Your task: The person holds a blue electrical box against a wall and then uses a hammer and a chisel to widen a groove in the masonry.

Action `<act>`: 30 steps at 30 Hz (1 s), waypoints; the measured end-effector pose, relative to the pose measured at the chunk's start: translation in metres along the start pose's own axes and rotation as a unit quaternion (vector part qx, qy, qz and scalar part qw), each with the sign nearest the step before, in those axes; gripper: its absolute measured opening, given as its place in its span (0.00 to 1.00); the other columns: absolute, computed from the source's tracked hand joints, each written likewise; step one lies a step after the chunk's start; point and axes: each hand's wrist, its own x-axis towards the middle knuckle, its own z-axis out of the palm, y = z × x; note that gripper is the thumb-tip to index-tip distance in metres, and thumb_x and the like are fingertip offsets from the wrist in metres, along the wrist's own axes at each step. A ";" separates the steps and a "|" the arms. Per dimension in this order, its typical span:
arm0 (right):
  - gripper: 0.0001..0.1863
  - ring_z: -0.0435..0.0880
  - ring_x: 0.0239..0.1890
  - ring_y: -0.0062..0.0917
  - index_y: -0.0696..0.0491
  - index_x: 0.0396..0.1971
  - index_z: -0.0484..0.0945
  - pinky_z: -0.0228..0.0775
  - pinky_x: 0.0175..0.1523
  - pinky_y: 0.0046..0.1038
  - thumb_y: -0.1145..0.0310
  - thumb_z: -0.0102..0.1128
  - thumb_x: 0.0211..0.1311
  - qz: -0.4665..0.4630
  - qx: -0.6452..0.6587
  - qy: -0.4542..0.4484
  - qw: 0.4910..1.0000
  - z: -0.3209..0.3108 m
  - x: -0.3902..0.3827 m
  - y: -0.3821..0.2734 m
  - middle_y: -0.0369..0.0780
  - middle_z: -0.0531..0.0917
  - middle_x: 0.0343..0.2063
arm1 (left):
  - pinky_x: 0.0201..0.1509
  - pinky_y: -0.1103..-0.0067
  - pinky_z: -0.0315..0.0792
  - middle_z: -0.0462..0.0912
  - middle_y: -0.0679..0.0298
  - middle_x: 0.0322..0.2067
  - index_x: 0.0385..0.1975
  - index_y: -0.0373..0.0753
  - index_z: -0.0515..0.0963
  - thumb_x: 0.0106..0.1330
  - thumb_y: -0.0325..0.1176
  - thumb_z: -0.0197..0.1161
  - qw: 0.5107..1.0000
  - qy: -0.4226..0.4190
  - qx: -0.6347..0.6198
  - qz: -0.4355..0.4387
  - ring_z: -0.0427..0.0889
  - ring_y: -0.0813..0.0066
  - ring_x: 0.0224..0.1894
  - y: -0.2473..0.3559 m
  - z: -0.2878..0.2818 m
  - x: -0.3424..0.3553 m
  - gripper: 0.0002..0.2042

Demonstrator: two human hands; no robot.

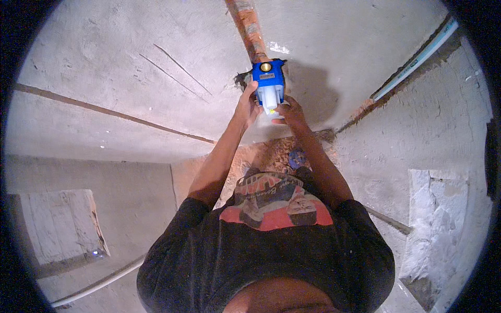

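Note:
Against a rough cavity in the plastered wall, I hold a blue and white plumbing valve box [269, 83] between both hands. A round brass fitting [266, 67] shows on its blue upper part, and a white cylindrical cover [270, 97] juts from its front. My left hand [247, 107] grips the left side, its thumb lying along the blue edge. Around the lower right corner, my right hand [291, 111] is closed, with fingers beneath the white part. A small yellow-green spot shows under the cover. The back of the box is hidden.
Above the box, a channel [248, 28] cut into the wall exposes brick. A pale blue pipe [417, 60] runs along another groove at the right. Rubble [282, 151] covers the floor by my feet. A boarded opening [60, 227] is at the lower left.

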 end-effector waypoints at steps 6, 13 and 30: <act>0.34 0.82 0.40 0.34 0.59 0.60 0.59 0.83 0.36 0.31 0.67 0.63 0.55 -0.005 0.001 -0.018 1.000 -0.001 0.001 -0.016 0.48 0.78 0.43 | 0.57 0.63 0.70 0.69 0.55 0.54 0.60 0.40 0.61 0.56 0.54 0.64 1.000 -0.006 -0.013 -0.009 0.73 0.62 0.54 0.004 0.001 0.002 0.36; 0.32 0.82 0.40 0.33 0.60 0.61 0.59 0.82 0.38 0.29 0.67 0.59 0.58 0.007 -0.018 -0.009 1.000 0.007 -0.005 -0.028 0.47 0.78 0.44 | 0.54 0.64 0.72 0.70 0.57 0.53 0.60 0.42 0.62 0.57 0.54 0.63 1.000 -0.024 -0.014 -0.008 0.74 0.66 0.53 0.000 -0.005 0.006 0.35; 0.30 0.81 0.40 0.30 0.58 0.56 0.66 0.81 0.36 0.27 0.61 0.61 0.56 0.016 -0.042 0.008 0.999 0.013 -0.003 -0.031 0.44 0.78 0.43 | 0.52 0.62 0.74 0.75 0.56 0.51 0.57 0.40 0.66 0.58 0.64 0.56 1.000 -0.004 0.021 -0.020 0.78 0.63 0.49 0.014 0.012 -0.009 0.36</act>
